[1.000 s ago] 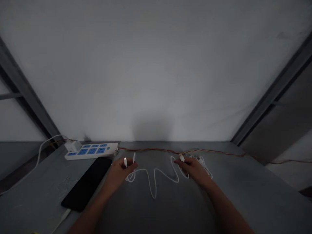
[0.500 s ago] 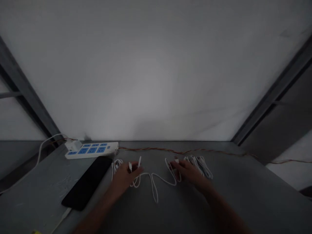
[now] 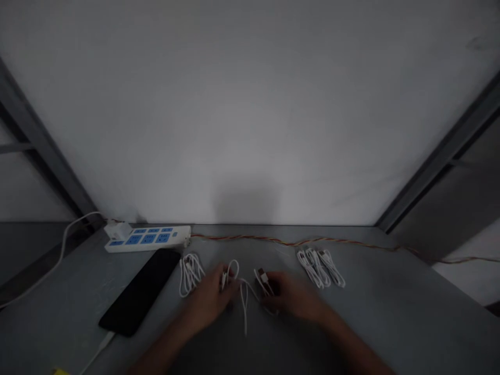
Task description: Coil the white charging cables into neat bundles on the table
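A white USB charging cable (image 3: 245, 307) runs between my two hands, its slack hanging in a narrow loop over the grey table (image 3: 273, 344). My left hand (image 3: 214, 294) is closed on one end of it, with a small loop standing above the fingers. My right hand (image 3: 285, 297) grips the other end, where the USB plug (image 3: 263, 276) sticks up beside the fingertips. Left of my left hand lies a coiled white cable (image 3: 190, 273). Several more coiled white cables (image 3: 320, 268) lie side by side beyond my right hand.
A black phone (image 3: 140, 291) with a charging lead (image 3: 103, 344) lies at the left. Behind it sits a white power strip (image 3: 148, 239) with blue sockets and a plugged-in charger (image 3: 118, 230). A twisted wire (image 3: 250, 237) runs along the table's back, before the white wall (image 3: 250, 114).
My hands have come closer together and nearer to me, each still holding the cable. The slack between them has narrowed, and the coils at both sides show more fully.
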`<state>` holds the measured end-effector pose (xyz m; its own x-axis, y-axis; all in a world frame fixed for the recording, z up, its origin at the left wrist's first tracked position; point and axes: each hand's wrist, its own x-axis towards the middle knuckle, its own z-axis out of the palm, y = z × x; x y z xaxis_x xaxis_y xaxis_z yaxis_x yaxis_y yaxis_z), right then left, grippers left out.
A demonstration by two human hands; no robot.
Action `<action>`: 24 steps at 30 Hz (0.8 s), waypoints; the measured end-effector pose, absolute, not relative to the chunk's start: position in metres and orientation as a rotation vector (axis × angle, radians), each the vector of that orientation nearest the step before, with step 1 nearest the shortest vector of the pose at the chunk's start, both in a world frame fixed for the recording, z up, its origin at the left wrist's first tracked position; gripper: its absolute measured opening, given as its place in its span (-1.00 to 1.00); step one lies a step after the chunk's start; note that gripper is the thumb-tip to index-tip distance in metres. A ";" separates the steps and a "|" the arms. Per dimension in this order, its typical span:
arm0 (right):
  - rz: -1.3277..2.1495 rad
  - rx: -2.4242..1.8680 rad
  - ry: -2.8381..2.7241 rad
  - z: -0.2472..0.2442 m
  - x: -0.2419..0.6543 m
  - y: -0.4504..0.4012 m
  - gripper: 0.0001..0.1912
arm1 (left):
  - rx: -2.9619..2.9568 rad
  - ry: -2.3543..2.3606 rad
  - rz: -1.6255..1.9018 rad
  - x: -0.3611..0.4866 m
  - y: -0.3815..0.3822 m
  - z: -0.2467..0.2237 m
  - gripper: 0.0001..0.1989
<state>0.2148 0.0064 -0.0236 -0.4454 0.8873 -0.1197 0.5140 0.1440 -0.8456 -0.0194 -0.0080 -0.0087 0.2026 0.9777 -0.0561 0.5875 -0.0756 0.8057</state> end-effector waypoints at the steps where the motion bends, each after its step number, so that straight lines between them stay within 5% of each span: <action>1: 1.294 -1.302 -1.998 -0.022 0.212 0.005 -0.86 | 1.704 1.440 0.681 -0.018 -0.009 -0.009 -0.67; 6: 1.493 -1.129 -1.878 -0.015 0.201 0.001 -0.79 | 1.577 1.394 0.783 -0.011 -0.013 -0.014 -0.48; 12: 1.505 -1.082 -1.822 -0.011 0.198 0.000 -0.60 | 1.531 1.173 0.840 -0.009 -0.012 -0.006 -0.52; 24: 1.539 -0.998 -1.768 -0.017 0.184 -0.008 -0.62 | 1.889 1.295 0.938 0.003 -0.021 -0.014 -0.60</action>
